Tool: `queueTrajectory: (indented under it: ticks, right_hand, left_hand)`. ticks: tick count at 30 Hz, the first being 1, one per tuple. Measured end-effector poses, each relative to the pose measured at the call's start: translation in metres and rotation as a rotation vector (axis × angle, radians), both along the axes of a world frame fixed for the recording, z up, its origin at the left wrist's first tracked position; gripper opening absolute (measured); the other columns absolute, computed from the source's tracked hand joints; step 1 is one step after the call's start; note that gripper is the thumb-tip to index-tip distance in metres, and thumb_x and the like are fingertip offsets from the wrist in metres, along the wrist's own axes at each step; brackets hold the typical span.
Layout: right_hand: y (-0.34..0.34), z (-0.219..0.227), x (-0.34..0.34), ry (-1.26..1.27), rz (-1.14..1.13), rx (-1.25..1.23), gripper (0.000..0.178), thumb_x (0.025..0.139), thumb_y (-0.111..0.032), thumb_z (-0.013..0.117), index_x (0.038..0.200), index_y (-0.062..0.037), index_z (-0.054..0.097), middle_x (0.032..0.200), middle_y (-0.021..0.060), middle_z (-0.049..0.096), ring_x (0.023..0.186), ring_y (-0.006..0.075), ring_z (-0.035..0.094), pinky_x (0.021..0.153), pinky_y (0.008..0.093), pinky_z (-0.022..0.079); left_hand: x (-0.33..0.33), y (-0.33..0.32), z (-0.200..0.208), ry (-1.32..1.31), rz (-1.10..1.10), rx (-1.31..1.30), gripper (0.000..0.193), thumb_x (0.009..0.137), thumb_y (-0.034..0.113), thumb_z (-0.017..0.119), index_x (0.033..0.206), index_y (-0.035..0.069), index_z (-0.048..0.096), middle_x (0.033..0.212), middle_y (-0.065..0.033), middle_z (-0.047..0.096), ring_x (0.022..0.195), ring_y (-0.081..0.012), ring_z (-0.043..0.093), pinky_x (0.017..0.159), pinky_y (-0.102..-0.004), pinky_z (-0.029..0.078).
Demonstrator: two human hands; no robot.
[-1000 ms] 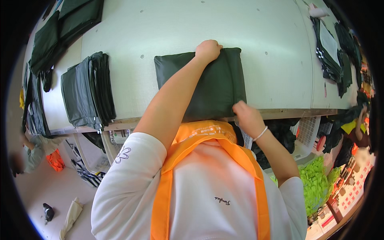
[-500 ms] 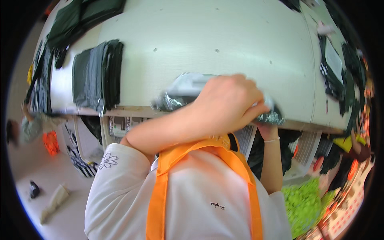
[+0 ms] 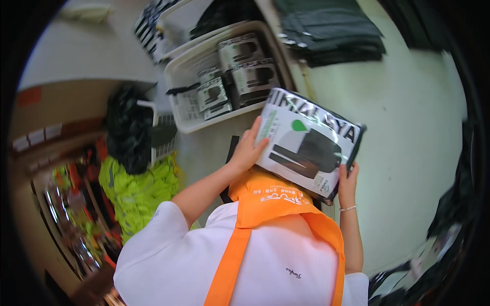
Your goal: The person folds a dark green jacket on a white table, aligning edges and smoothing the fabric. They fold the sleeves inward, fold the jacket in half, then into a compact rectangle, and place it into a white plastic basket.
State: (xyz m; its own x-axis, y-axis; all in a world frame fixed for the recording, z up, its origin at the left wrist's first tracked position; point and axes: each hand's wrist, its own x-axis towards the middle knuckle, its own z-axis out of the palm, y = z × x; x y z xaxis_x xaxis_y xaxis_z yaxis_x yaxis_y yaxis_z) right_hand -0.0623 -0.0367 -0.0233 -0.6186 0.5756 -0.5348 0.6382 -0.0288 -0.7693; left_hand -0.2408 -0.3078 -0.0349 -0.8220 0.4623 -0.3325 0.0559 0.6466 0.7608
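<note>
Between my two hands is a flat packaged clothing set [image 3: 311, 143] in a glossy bag, its white and black front printed with a dark top and trousers and a green leaf. My left hand [image 3: 250, 149] grips its left edge, fingers on the front. At its lower right corner, my right hand [image 3: 348, 186] closes round the edge, a thin bracelet on the wrist. The package is tilted, held in front of my orange apron [image 3: 270, 191]. Just past its upper left corner stands a white plastic basket [image 3: 179, 104] with several similar packages [image 3: 254, 79] inside.
Folded dark garments [image 3: 332, 33] lie stacked on the pale table [image 3: 403, 127] at right. Another white bin [image 3: 171, 23] holds dark material behind the basket. Bright yellow-green fabric [image 3: 138, 196] and a black bag [image 3: 127, 130] are at left. Dark pieces [image 3: 398, 275] lie at the lower right.
The view has swung left from the table toward the baskets. The package has come off the table's edge and now faces up in both hands; my left arm no longer crosses over it.
</note>
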Motion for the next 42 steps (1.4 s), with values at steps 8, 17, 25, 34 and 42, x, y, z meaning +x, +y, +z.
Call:
queueTrajectory:
  ticks: [8, 17, 25, 34, 42]
  right_hand:
    - [-0.128, 0.014, -0.18, 0.1, 0.782, -0.07, 0.093, 0.079, -0.043, 0.067, 0.137, 0.0136, 0.022, 0.104, 0.0274, 0.061, 0.093, 0.0308, 0.063, 0.08, 0.032, 0.048]
    - [-0.234, -0.031, -0.391, 0.07, 0.971, 0.045, 0.089, 0.088, -0.054, 0.048, 0.14, 0.0111, 0.018, 0.118, 0.0341, 0.052, 0.11, 0.0386, 0.055, 0.092, 0.0369, 0.044]
    - [-0.123, -0.035, -0.331, 0.133, 0.759, -0.221, 0.033, 0.091, -0.018, 0.057, 0.119, -0.0007, 0.057, 0.102, 0.0112, 0.066, 0.085, 0.0172, 0.065, 0.076, 0.0267, 0.051]
    - [0.081, -0.037, -0.295, 0.289, -0.289, 0.855, 0.055, 0.086, -0.024, 0.062, 0.132, -0.0019, 0.039, 0.131, 0.019, 0.042, 0.118, 0.0289, 0.04, 0.098, 0.0408, 0.033]
    - [0.005, -0.05, -0.023, -0.316, -0.483, 0.857, 0.071, 0.084, -0.021, 0.06, 0.142, -0.0023, 0.023, 0.145, 0.0274, 0.021, 0.134, 0.0425, 0.022, 0.11, 0.0503, 0.019]
  left_hand:
    - [-0.026, -0.198, 0.01, -0.002, 0.789, 0.068, 0.055, 0.086, 0.024, 0.066, 0.128, -0.007, 0.048, 0.119, -0.0183, 0.059, 0.107, -0.0196, 0.056, 0.093, -0.0293, 0.043]
    - [-0.215, -0.301, 0.014, 0.331, 1.011, -0.263, 0.065, 0.086, 0.048, 0.056, 0.13, 0.002, 0.047, 0.124, -0.0227, 0.054, 0.115, -0.035, 0.051, 0.096, -0.0378, 0.04]
    - [-0.151, -0.21, -0.089, 0.018, 0.829, -0.07, 0.044, 0.085, 0.031, 0.064, 0.116, -0.001, 0.058, 0.113, -0.0184, 0.062, 0.105, -0.0279, 0.059, 0.09, -0.0358, 0.045]
    - [-0.167, -0.018, -0.059, -0.041, 0.248, 0.085, 0.033, 0.085, 0.025, 0.061, 0.11, 0.003, 0.061, 0.11, -0.0154, 0.062, 0.103, -0.0311, 0.057, 0.087, -0.0378, 0.045]
    - [-0.151, 0.144, -0.007, 0.401, -0.545, 0.452, 0.021, 0.082, 0.002, 0.059, 0.103, 0.005, 0.062, 0.1, -0.0128, 0.063, 0.094, -0.0314, 0.059, 0.082, -0.0374, 0.046]
